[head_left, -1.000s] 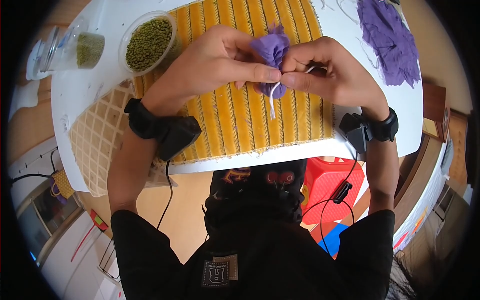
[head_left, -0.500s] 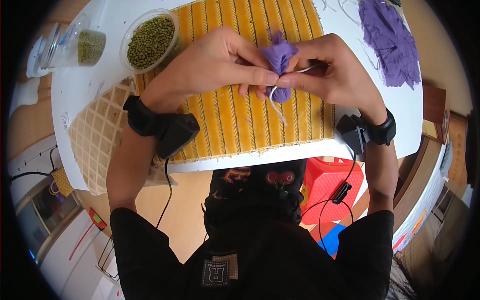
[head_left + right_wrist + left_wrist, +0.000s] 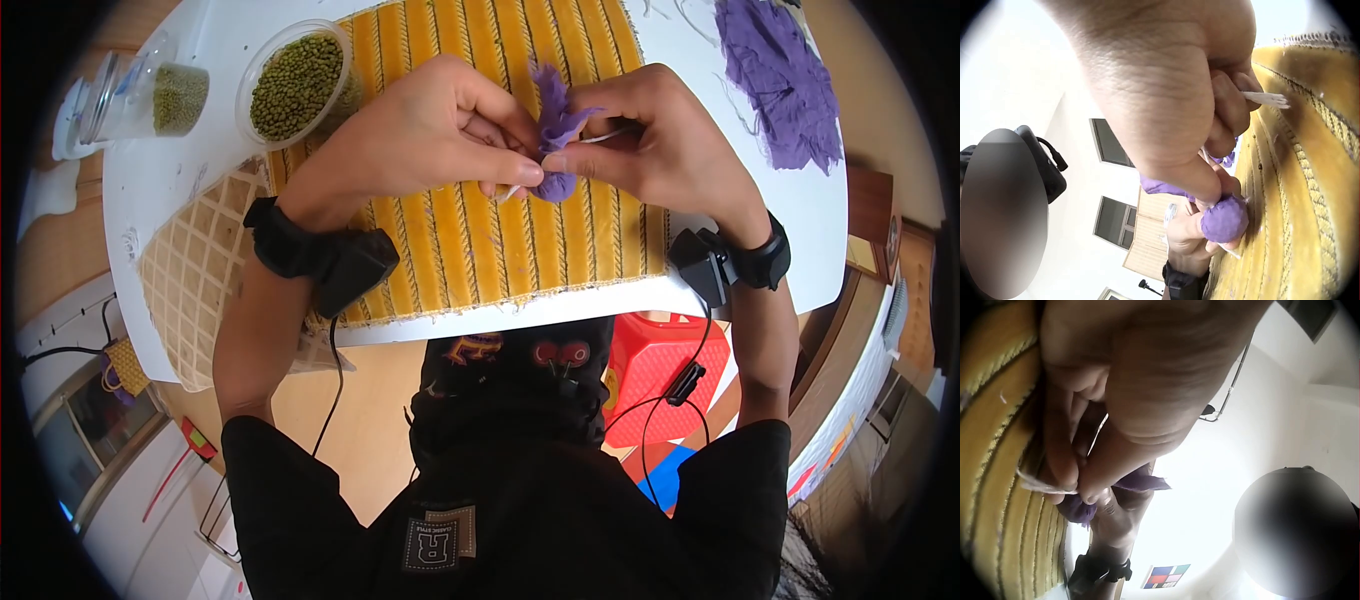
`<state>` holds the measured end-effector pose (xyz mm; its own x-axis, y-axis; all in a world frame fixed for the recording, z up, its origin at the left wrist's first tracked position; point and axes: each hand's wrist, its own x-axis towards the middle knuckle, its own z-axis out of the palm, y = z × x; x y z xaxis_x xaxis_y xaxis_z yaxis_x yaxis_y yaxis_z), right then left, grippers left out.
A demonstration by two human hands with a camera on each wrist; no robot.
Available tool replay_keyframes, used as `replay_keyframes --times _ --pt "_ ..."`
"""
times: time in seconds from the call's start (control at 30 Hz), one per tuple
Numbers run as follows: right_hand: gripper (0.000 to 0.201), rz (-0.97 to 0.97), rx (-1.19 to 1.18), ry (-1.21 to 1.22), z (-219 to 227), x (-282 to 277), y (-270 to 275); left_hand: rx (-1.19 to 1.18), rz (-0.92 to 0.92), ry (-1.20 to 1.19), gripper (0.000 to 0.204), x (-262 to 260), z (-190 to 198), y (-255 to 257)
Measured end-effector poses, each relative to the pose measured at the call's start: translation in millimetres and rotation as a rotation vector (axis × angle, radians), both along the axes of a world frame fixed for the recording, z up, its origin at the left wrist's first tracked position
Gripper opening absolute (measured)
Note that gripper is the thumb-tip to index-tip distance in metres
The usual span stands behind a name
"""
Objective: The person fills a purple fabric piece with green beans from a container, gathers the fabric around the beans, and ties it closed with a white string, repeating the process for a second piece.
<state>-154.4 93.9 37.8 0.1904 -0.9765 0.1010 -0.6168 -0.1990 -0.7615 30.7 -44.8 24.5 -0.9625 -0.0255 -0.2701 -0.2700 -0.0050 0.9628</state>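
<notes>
A small purple cloth pouch [image 3: 557, 188], its lower end a round, stuffed ball [image 3: 1225, 220], is between the two hands over the yellow striped mat. Its loose cloth top [image 3: 556, 100] sticks up past the fingers. The left hand [image 3: 440, 130] pinches a white string [image 3: 1047, 486] between thumb and fingertip, beside the pouch's neck. The right hand [image 3: 665, 140] has its thumb at the neck. Its curled fingers grip the other length of string, whose frayed end [image 3: 1269, 99] pokes out from them. Fingers hide most of the neck and the string around it.
Under the hands lies the yellow striped mat [image 3: 480, 250] on a white table [image 3: 810, 220]. At the upper left stand a tub of green beans [image 3: 300, 85] and a glass jar [image 3: 150, 98]. Purple cloth [image 3: 780, 85] lies at the right, and a red stool [image 3: 665, 380] stands below the table edge.
The left hand has drawn the string's hanging end leftward, away from the pouch's front. The cloth top has tilted and now stands more upright. The right hand has stayed at the neck.
</notes>
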Motion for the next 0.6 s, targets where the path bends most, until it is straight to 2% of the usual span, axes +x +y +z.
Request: replay_keyframes --times 0.07,0.17,0.23,0.33,0.4,0.5,0.6 --pt "0.015 0.0 -0.026 -0.005 -2 -1 0 0.024 -0.005 0.015 0.018 0 0 -1" --pt "0.013 -0.023 0.055 -0.093 -4 -5 0 0.06 -0.002 0.045 0.017 1 -2 -2" --pt "0.015 0.029 0.05 -0.19 -5 -9 -2 0.073 0.006 0.061 0.018 2 -7 -1" --pt "0.018 -0.013 0.127 -0.31 -7 -13 -4 0.15 0.114 0.143 0.019 2 -17 -2" --pt "0.019 -0.028 0.056 -0.348 -17 -13 -5 0.221 0.187 0.265 0.02 1 -21 -3" --pt "0.02 -0.069 -0.031 -0.423 -25 -8 -6 0.284 0.191 0.352 0.019 1 -23 -4" --pt "0.019 -0.113 -0.026 -0.448 -24 -5 -7 0.203 0.218 0.38 0.018 -2 -21 -4"
